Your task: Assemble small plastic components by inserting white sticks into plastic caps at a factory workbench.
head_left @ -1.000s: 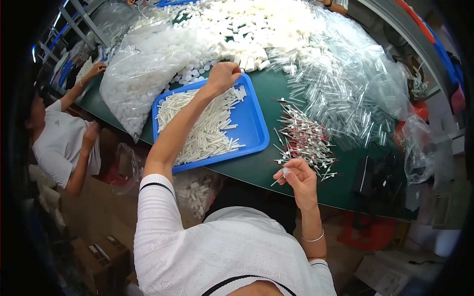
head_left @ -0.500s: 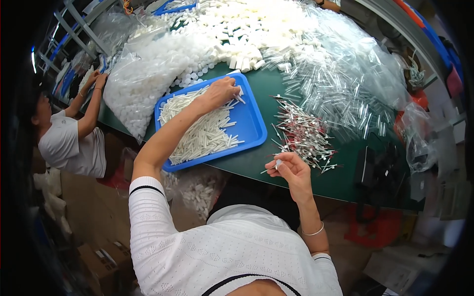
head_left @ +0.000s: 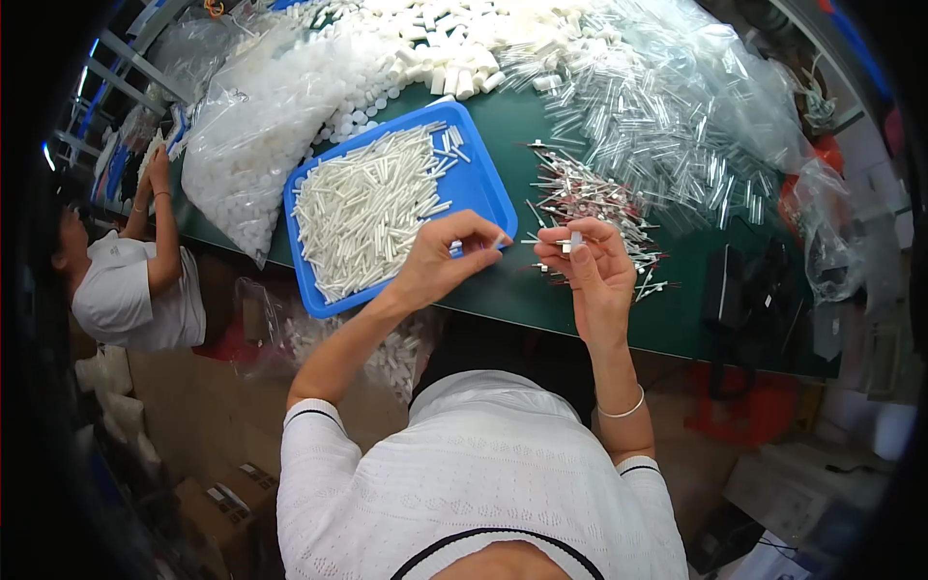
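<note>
My left hand (head_left: 447, 259) is at the right front corner of the blue tray (head_left: 491, 193), thumb and forefinger pinched on a short white stick (head_left: 499, 241). Many more white sticks (head_left: 362, 208) lie piled in that tray. A short gap to the right, my right hand (head_left: 597, 271) is closed, its fingertips gripping a small whitish plastic piece (head_left: 576, 240) with a thin stem pointing left. Just behind that hand lies a heap of thin pieces with white heads and red parts (head_left: 585, 188).
Clear tubes (head_left: 667, 145) are heaped at the back right. A plastic bag of round white caps (head_left: 237, 164) stands at the left, white cylinders (head_left: 449, 77) at the back. Dark devices (head_left: 744, 290) sit at the right. Another person (head_left: 140, 275) works at far left.
My left hand has come from the tray's far side toward me and to the right, bringing a white stick near my right hand. My right hand has risen slightly. The view has shifted a little.
</note>
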Demonstrator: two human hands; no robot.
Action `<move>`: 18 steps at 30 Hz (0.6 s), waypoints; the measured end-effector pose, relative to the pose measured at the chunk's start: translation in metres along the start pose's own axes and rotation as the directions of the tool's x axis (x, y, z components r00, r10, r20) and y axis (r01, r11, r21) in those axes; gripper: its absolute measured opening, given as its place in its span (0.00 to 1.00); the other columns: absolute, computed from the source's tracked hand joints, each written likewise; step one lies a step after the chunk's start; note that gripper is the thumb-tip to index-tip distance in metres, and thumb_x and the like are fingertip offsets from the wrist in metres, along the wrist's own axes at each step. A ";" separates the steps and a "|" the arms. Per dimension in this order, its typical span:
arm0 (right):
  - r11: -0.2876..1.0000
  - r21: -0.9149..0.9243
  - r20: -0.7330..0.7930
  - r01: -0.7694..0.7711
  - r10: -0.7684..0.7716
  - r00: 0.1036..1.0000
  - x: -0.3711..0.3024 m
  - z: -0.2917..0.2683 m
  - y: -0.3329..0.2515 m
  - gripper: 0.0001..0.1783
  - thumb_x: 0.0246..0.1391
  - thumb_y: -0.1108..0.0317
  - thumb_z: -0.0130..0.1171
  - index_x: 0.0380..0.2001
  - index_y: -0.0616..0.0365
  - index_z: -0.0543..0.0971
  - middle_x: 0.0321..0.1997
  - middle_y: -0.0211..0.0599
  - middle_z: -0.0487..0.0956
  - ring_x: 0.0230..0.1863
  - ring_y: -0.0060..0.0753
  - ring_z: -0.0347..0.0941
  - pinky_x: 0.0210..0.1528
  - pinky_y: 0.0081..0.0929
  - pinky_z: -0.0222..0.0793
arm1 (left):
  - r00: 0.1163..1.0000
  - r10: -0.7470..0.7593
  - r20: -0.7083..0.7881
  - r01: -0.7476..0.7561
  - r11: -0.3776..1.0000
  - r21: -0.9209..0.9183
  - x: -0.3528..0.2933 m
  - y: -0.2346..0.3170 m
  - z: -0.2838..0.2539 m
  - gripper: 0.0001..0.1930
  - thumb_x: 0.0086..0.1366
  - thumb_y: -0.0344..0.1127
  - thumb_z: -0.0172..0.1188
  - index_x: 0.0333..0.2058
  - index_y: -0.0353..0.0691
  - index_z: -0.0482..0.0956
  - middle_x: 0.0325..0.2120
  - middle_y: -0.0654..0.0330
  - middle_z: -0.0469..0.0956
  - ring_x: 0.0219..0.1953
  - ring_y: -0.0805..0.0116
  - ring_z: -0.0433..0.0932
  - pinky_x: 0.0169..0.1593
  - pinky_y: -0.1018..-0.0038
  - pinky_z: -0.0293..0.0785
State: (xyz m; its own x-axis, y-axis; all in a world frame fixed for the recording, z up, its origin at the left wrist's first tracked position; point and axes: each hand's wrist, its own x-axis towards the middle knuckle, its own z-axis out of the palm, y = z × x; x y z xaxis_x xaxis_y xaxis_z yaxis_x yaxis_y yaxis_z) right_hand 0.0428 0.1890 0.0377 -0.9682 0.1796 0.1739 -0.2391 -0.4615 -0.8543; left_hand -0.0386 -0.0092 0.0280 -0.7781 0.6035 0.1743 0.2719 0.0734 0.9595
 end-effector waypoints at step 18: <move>0.989 -0.142 0.083 -0.031 0.043 0.996 -0.007 0.003 0.013 0.12 0.59 0.70 0.56 0.44 0.64 0.73 0.43 0.48 0.79 0.40 0.32 0.79 0.43 0.23 0.76 | 0.993 0.100 -0.065 -0.084 0.974 0.211 -0.017 0.007 0.011 0.08 0.55 0.26 0.65 0.36 0.39 0.83 0.25 0.61 0.73 0.26 0.70 0.71 0.30 0.77 0.67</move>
State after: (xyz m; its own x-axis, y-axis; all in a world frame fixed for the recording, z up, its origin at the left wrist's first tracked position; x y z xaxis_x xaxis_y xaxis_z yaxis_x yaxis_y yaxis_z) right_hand 0.0464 0.1787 0.0265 -0.9803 0.0867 0.1772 -0.1963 -0.3385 -0.9203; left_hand -0.0174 -0.0098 0.0296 -0.7822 0.5552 0.2829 0.4497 0.1888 0.8730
